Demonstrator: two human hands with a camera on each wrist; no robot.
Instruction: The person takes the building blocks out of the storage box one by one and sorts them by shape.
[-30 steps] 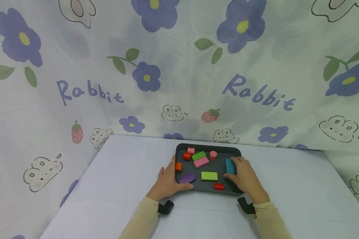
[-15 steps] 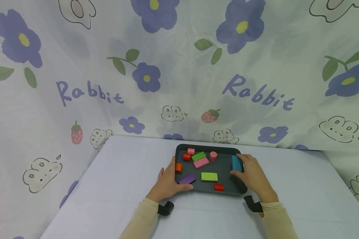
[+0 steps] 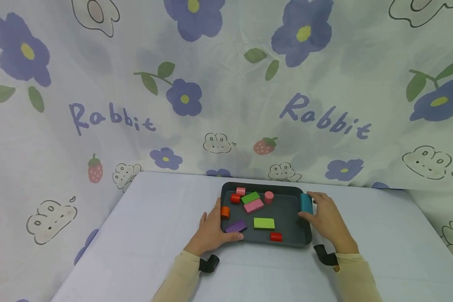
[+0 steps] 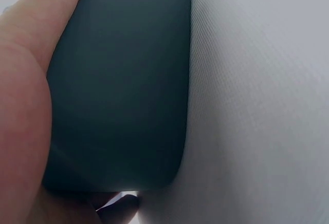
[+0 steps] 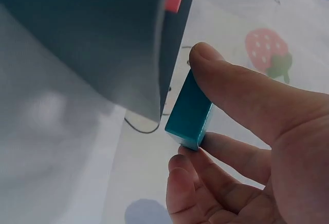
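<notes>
In the head view a dark grey tray (image 3: 287, 226) sits on the white table. My right hand (image 3: 330, 220) pinches a blue rectangular block (image 3: 306, 204) between thumb and fingers, over the tray's right rim. The right wrist view shows the block (image 5: 190, 111) held by its sides, beside the tray wall (image 5: 128, 39). My left hand (image 3: 211, 230) grips the tray's near left corner, with the thumb along the front edge and the fingers along the left side. In the left wrist view the tray wall (image 4: 123, 90) fills the middle, and the thumb partly covers it.
Within the tray lie a purple block (image 3: 236, 226), a lime block (image 3: 264, 223), a pink block (image 3: 253, 205), a green block (image 3: 251, 197), an orange cylinder (image 3: 225, 212) and several red and pink cylinders. A patterned cloth (image 3: 226, 96) hangs behind the table (image 3: 166, 209).
My right hand has moved right with the blue block, from inside the tray to over its right rim. My left hand and the other blocks have stayed where they were.
</notes>
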